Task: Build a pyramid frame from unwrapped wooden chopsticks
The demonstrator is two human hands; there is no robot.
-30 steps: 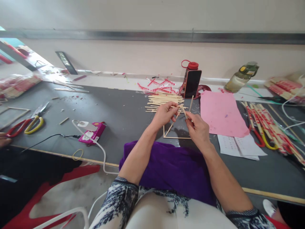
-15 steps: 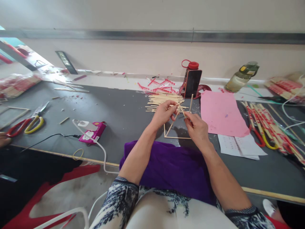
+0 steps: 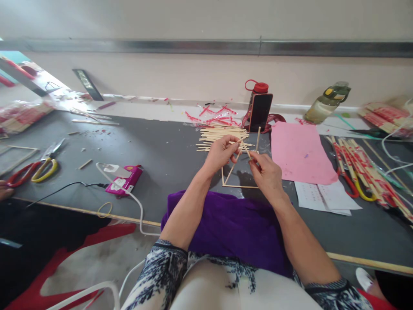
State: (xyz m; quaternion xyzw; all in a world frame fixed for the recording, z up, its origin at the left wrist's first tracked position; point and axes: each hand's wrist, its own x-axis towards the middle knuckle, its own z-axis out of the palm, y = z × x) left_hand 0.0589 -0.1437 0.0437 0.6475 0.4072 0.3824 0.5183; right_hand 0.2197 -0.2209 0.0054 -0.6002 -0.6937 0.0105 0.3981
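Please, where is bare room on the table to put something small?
Nearly bare: between the magenta pack and stick pile, and between the white papers and front table edge. Crowded: around the left hand, right hand and wrapped sticks.

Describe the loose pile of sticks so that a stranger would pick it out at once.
On the dark grey table, look just past the person's left hand. There, near the red-capped bottle, lies the pile of sticks. Its sticks are bare and pale, unlike the red-patterned bundle farther right.

Stick frame [image 3: 240, 186] partly hidden behind right hand [image 3: 266, 171]; co-worker's hand [image 3: 4, 190] cropped by left edge.
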